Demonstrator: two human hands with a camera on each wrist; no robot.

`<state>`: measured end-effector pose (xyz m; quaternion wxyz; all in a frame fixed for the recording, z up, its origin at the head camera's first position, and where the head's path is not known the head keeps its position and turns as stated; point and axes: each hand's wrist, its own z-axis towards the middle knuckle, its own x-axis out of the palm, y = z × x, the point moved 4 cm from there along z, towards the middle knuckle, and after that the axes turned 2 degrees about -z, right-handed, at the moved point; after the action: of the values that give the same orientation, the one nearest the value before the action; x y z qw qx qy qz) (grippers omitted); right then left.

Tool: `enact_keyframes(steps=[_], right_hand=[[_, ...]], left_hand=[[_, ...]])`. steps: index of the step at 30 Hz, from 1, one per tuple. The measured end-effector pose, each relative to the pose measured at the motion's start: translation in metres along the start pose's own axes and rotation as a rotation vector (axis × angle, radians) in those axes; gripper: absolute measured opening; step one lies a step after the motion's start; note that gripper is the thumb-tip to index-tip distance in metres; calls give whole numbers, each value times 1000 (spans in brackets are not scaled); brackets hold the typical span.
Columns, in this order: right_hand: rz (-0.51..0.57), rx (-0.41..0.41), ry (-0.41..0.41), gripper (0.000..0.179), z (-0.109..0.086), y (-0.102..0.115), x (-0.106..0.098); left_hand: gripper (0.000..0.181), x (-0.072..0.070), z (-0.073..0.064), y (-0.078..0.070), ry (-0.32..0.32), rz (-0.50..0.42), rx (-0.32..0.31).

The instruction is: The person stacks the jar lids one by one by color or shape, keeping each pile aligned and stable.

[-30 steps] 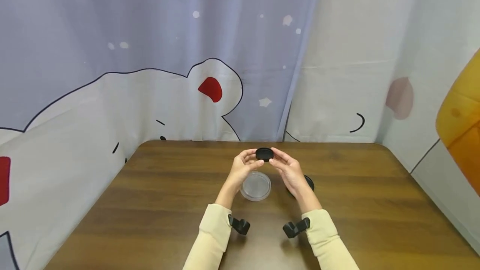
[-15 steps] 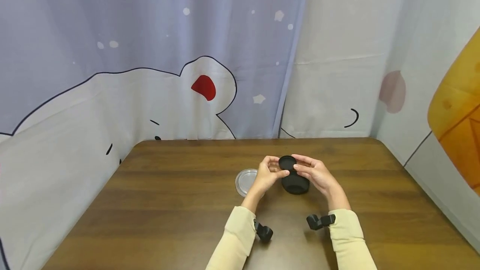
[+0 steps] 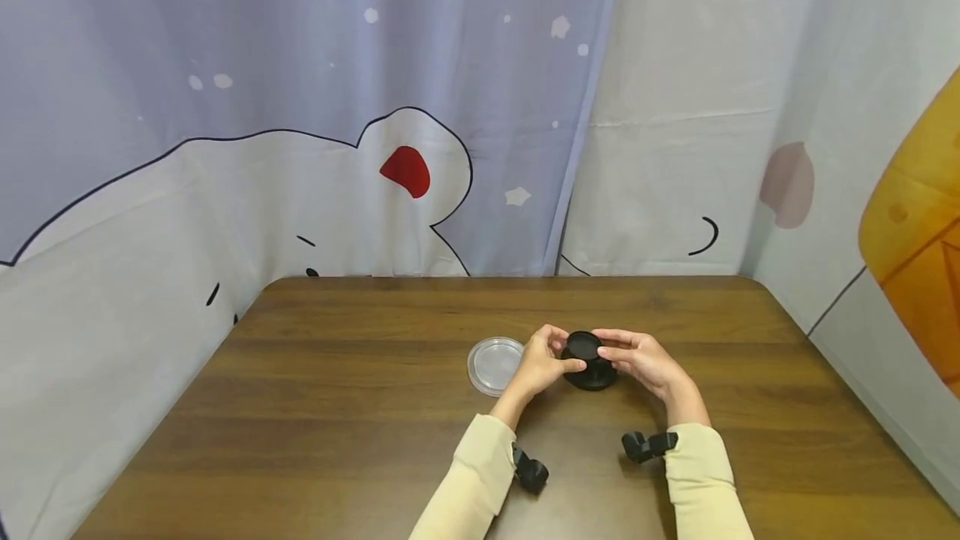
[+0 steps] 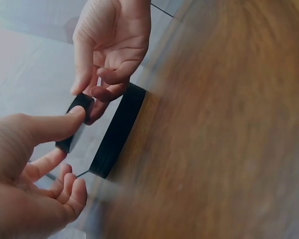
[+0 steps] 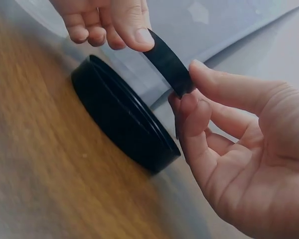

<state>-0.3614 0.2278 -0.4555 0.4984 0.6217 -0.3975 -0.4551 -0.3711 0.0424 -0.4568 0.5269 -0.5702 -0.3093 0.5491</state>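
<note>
A small, shallow black round dish, shaped like a cap, is pinched from both sides by two hands. My left hand grips its left edge between thumb and fingers. On its right edge, the thumb and fingers of my right hand pinch it. Below it, a larger black round dish with a raised rim rests on the table. From the right wrist view, the small dish is tilted and apart from the larger one. A clear round plastic lid lies just left of my left hand.
The brown wooden table has rounded far corners. Behind it hangs a printed curtain, pale purple and white. Black wrist cameras stick out from both cream sleeves.
Both hands have carried the small black dish right and lower, from near the clear lid to over the larger black dish. The head view has shifted slightly.
</note>
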Motion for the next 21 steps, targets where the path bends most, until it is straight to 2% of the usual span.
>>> enact_keyframes(steps=[4,8,12,16,21], right_hand=[[-34,1,7,59,-4,0,-8],[-80,17,-2,59,-8,-5,-16],[-87,49,-23,58,-11,-16,-16],[-88,45,-26,56,-9,-20,-12],[-101,23,-34,56,-6,-20,-13]], left_hand=[[44,7,0,-4,10,98,39],[44,15,0,-7,29,155,71],[44,20,-4,-3,29,207,60],[44,22,-8,3,18,269,48],[43,21,-8,5,9,295,49]])
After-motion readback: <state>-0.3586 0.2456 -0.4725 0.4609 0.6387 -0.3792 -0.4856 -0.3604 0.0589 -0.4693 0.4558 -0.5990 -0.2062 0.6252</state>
